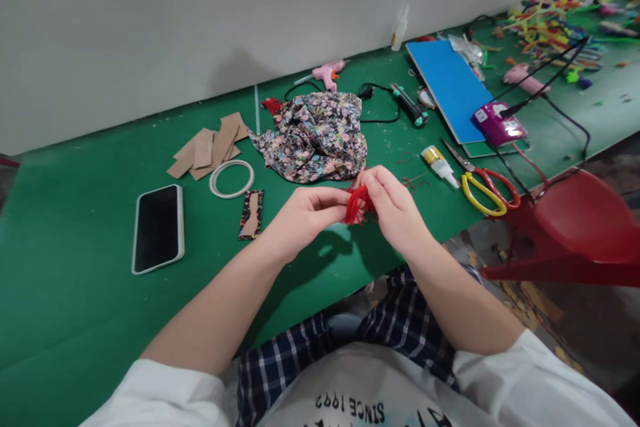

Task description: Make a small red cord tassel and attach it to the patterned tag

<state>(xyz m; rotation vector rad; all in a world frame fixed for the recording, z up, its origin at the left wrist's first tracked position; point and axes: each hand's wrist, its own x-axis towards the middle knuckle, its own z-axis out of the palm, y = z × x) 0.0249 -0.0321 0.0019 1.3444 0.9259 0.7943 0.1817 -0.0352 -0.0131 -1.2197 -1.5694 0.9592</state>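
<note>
Above the near edge of the green table, both my hands meet at a red yarn tassel (356, 205). My left hand (313, 213) pinches its loose strands from the left. From the right, my right hand (393, 203) grips the other end, with thumb and fingers closed. Some of the tassel is hidden behind the fingers. Just beyond them lies a crumpled floral cloth (320, 133). A small cardboard piece edged with floral cloth (251, 215) rests left of my hands, near a pale ring (231, 179).
A phone (159, 229) and cardboard strips (210, 147) lie left. Rightward are a glue bottle (440, 165), scissors (483, 180), a cutter (410, 105) and a blue board (453, 90). A pink glue gun (329, 75) is at the back. A red stool (587, 213) stands right, by a purple power adapter (500, 123) with cords.
</note>
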